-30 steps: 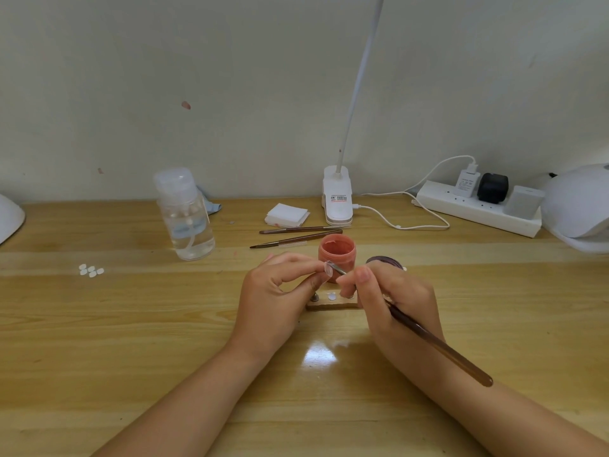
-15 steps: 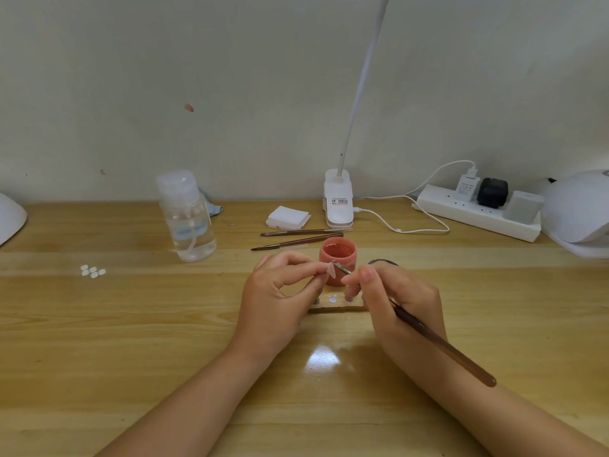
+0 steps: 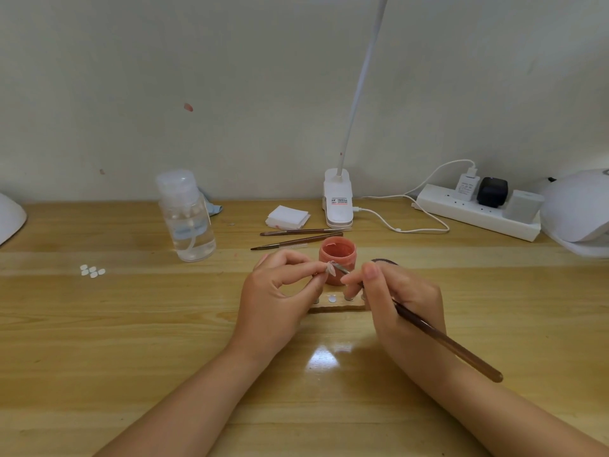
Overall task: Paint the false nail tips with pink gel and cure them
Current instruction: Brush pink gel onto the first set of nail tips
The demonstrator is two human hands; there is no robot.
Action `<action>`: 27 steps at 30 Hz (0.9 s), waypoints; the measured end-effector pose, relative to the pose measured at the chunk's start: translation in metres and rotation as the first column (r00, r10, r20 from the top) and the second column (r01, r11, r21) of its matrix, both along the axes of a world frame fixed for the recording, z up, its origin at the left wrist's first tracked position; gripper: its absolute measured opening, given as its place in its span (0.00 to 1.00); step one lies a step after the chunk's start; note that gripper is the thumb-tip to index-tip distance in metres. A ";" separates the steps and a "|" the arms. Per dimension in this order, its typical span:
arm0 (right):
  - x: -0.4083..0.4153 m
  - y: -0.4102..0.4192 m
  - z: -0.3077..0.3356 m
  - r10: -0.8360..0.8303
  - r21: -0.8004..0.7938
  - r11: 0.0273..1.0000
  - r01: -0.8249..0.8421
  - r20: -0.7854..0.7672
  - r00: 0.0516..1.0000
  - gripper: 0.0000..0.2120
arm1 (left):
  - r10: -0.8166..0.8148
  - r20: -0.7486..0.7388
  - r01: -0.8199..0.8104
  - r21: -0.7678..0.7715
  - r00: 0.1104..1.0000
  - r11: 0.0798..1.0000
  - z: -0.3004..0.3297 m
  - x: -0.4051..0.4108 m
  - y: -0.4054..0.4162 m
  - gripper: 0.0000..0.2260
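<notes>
Your left hand [image 3: 273, 301] pinches one small nail tip [image 3: 330, 269] between its thumb and first finger, so those fingers [image 3: 304, 268] are shut tight on it. Your right hand [image 3: 400, 298] holds a brown brush [image 3: 441, 343] like a pencil, with its fingers closed around the thin stick. The metal end of the brush touches the nail tip, right between your two sets of fingertips. The long back end of the brush pokes out past your right wrist.

Just behind your fingertips stands a little open jar of pink gel [image 3: 337, 255]. Its dark lid [image 3: 385, 261] peeks out behind your right hand. Under your fingertips, on the wooden surface [image 3: 131, 341], sits a small wooden holder [image 3: 337, 308] with little pegs on top. One peg has a pale round tip [image 3: 332, 298] on it. Your hands hide part of the holder.

Far off to the left of your left fingers lie a few loose white nail tips [image 3: 92, 271] in a small bunch. A clear bottle [image 3: 186, 216] stands behind them, closer to your hand. Two more brushes [image 3: 298, 237] lie flat behind the jar, with a stack of white pads [image 3: 287, 216] just past them. A white clip lamp [image 3: 338, 202] stands by the wall, and its thin neck goes up out of sight. Far to the right of your right fingers are a white power strip [image 3: 474, 214] with plugs in it and a round white curing lamp [image 3: 576, 209] at the edge.
</notes>
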State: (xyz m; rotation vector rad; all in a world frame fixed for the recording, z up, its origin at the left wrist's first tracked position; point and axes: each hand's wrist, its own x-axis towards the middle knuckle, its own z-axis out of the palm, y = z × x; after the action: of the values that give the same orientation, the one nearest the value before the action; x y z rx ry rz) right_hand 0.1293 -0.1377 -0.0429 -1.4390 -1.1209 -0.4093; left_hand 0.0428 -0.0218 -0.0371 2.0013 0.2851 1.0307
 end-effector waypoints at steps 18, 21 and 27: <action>0.000 -0.008 -0.007 0.076 0.060 0.996 -0.067 -0.149 0.986 0.16 | -0.009 0.045 0.007 0.044 0.999 0.999 0.000 -0.001 0.002 0.11; 0.000 -0.007 -0.008 0.043 0.045 0.998 -0.039 -0.081 0.996 0.15 | 0.003 0.027 -0.004 0.025 1.000 1.000 0.000 -0.001 0.002 0.12; 0.000 -0.002 -0.008 0.017 -0.044 0.999 -0.016 0.027 0.999 0.22 | 0.006 0.037 -0.006 0.017 0.999 1.000 0.002 -0.001 0.000 0.10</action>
State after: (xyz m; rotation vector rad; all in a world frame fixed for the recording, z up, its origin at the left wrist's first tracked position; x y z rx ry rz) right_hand 0.1294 -0.1393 -0.0509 -1.4652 -1.1691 -0.3957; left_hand 0.0421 -0.0215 -0.0348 1.9953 0.2632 1.0762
